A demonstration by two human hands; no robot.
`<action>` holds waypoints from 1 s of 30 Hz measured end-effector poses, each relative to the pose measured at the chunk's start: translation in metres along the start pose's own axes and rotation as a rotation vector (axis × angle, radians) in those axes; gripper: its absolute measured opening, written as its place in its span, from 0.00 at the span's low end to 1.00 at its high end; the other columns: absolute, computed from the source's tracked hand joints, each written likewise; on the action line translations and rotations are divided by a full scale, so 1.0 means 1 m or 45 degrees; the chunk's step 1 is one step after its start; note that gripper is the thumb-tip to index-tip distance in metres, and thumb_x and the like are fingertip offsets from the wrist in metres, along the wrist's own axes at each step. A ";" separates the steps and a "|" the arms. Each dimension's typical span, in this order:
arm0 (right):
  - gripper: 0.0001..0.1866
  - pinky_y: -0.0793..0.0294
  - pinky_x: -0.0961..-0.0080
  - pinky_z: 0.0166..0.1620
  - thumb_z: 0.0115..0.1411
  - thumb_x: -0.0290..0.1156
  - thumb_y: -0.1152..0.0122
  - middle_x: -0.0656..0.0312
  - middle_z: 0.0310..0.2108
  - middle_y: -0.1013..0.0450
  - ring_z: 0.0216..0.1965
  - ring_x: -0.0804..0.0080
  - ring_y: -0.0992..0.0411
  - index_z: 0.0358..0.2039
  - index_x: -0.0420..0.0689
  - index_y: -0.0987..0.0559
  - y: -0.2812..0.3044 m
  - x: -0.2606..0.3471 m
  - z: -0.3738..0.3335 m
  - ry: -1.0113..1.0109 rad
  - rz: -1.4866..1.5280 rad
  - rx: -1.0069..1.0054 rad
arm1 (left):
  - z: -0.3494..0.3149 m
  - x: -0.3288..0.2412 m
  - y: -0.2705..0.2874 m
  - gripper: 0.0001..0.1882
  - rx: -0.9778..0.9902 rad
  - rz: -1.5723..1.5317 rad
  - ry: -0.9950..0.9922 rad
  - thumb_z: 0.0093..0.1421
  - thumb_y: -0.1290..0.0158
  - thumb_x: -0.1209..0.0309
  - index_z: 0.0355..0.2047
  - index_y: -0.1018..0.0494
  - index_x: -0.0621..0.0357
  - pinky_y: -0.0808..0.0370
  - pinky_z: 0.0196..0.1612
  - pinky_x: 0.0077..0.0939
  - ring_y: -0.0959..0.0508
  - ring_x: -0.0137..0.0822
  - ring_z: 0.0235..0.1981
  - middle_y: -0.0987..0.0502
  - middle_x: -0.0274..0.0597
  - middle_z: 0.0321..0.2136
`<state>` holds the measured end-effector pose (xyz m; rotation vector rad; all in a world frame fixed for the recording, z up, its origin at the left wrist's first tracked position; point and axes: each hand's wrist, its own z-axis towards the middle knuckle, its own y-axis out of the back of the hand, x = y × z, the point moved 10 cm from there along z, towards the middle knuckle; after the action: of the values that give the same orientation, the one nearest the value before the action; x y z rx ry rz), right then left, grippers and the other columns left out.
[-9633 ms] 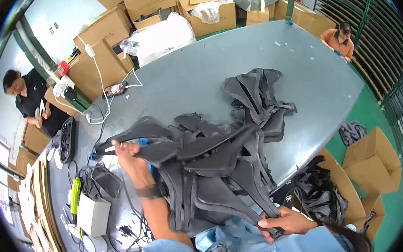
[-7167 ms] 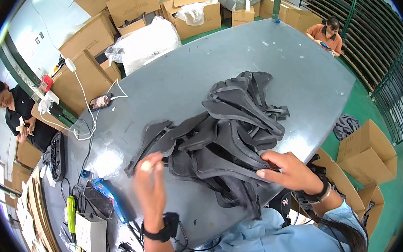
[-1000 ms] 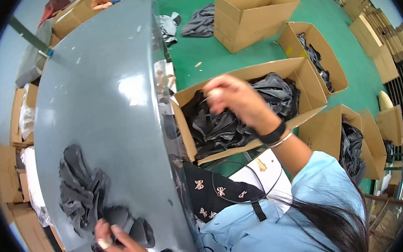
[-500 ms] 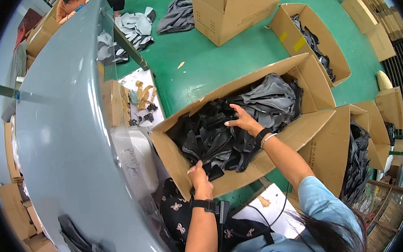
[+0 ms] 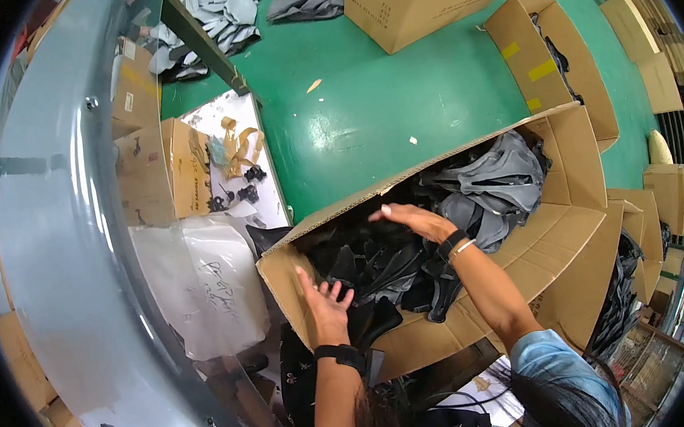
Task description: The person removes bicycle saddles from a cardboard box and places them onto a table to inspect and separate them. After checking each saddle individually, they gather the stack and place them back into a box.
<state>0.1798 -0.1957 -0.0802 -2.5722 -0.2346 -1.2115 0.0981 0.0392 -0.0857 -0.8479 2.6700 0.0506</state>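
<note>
A long open cardboard box (image 5: 571,163) stands tilted before me, holding a heap of flat, flexible cut pieces. Black pieces (image 5: 391,270) lie in its left and middle part, and grey pieces (image 5: 488,182) at its right end. My left hand (image 5: 329,304) is at the box's left end, palm up and fingers spread, with nothing in it. Over the middle of the heap, my right hand (image 5: 416,220) stretches its fingers out flat toward the left and grips nothing. What material the pieces are, I cannot tell.
A smooth grey table edge (image 5: 112,256) curves along my left. Beside it are a white plastic bag (image 5: 203,285) and a board (image 5: 270,171) with tape scraps. More cardboard boxes (image 5: 422,6) stand on the green floor (image 5: 350,116). Grey piles (image 5: 222,18) lie at the back.
My left hand has opened, turned palm up and come off the black pieces. My right hand has flattened and tilted sideways. The whole view has shifted, with the box now lower and farther right.
</note>
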 end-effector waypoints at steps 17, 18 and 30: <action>0.47 0.38 0.67 0.55 0.45 0.48 0.32 0.43 0.56 0.41 0.55 0.51 0.40 0.63 0.51 0.45 -0.099 -0.118 -0.059 -0.307 0.208 -0.637 | 0.015 0.075 0.004 0.22 0.250 0.092 0.259 0.55 0.47 0.68 0.49 0.36 0.63 0.24 0.42 0.40 0.24 0.45 0.40 0.27 0.50 0.42; 0.47 0.38 0.67 0.55 0.45 0.48 0.32 0.43 0.56 0.41 0.55 0.51 0.40 0.63 0.51 0.45 -0.104 -0.112 -0.063 -0.296 0.209 -0.623 | 0.013 0.077 0.012 0.22 0.245 0.088 0.243 0.55 0.47 0.68 0.49 0.36 0.63 0.24 0.42 0.40 0.24 0.45 0.40 0.27 0.50 0.42; 0.30 0.28 0.76 0.41 0.56 0.27 0.44 0.56 0.44 0.32 0.42 0.70 0.31 0.59 0.47 0.41 -0.132 0.004 -0.223 -0.190 0.707 -0.527 | -0.214 0.049 -0.011 0.22 0.327 0.253 -0.140 0.59 0.55 0.76 0.54 0.44 0.62 0.26 0.42 0.37 0.26 0.42 0.41 0.31 0.48 0.45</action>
<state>-0.0153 -0.1435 0.0825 -2.7772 0.7276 -0.9256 0.0011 -0.0258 0.1010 -0.4847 2.5753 -0.1892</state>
